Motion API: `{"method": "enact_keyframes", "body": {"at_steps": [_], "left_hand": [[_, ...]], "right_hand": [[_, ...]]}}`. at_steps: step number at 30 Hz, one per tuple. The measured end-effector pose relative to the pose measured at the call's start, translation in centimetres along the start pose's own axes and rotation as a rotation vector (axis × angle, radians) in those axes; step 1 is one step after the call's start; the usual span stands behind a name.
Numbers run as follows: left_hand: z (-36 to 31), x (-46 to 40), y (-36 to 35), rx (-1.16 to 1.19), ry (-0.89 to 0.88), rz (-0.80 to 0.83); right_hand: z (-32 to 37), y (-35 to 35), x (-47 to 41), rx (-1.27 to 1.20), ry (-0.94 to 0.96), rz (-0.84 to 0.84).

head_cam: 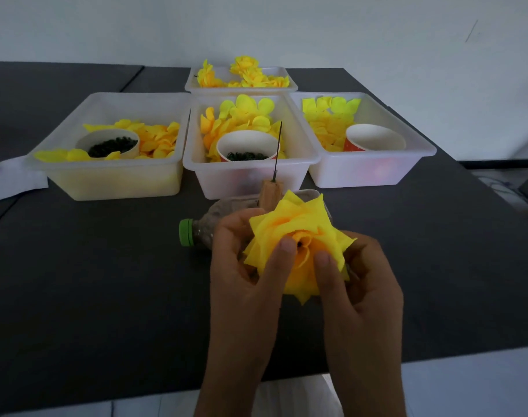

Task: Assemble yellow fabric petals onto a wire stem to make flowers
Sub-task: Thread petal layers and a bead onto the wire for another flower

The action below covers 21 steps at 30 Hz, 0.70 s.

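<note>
Both hands cradle the yellow flower [299, 245] at lower centre of the frame: the left hand [244, 266] and right hand [362, 278] curl round its outer petals, thumbs pressing beside the dark centre, probably to seat the layers snugly. Just above, a wire spike [278, 149] stands upright in its wooden holder [270, 194], likely for threading. Petal tubs [250, 173] wait across the upper centre.

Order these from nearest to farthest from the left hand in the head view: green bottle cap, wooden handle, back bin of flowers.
From the left hand:
1. Green bottle cap, just to its left.
2. Wooden handle, beyond it, upright.
3. Back bin, farthest, behind the middle bin.
</note>
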<state>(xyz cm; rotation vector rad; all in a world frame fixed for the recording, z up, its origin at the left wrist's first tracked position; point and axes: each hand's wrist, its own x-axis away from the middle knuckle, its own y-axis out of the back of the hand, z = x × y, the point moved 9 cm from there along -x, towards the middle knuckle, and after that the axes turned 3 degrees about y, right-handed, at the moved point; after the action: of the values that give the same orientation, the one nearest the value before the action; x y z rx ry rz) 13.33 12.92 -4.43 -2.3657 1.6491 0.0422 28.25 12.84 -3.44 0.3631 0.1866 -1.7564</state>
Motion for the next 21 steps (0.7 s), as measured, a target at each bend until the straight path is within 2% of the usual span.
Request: {"method": "enact_keyframes", "body": {"at_steps": [4, 11, 14, 17, 21], "left_hand": [[0.0, 0.0, 0.1, -0.027, 0.017, 0.021], [0.3, -0.2, 0.9, 0.033, 0.038, -0.076], [1.0, -0.3, 0.8, 0.004, 0.076, -0.036], [0.4, -0.3, 0.2, -0.038, 0.024, 0.029], [-0.1, -0.1, -0.4, -0.213, -0.003, 0.120]], "right_hand": [[0.2, 0.5, -0.1, 0.017, 0.008, -0.004], [-0.6, -1.5, 0.2, 0.025, -0.048, 0.131], [-1.1, -1.0, 0.1, 0.063, -0.078, 0.092], [-0.7, -0.4, -0.1, 0.133, -0.043, 0.065], [-0.6, -0.6, -0.1, 0.207, -0.010, 0.142]]}}
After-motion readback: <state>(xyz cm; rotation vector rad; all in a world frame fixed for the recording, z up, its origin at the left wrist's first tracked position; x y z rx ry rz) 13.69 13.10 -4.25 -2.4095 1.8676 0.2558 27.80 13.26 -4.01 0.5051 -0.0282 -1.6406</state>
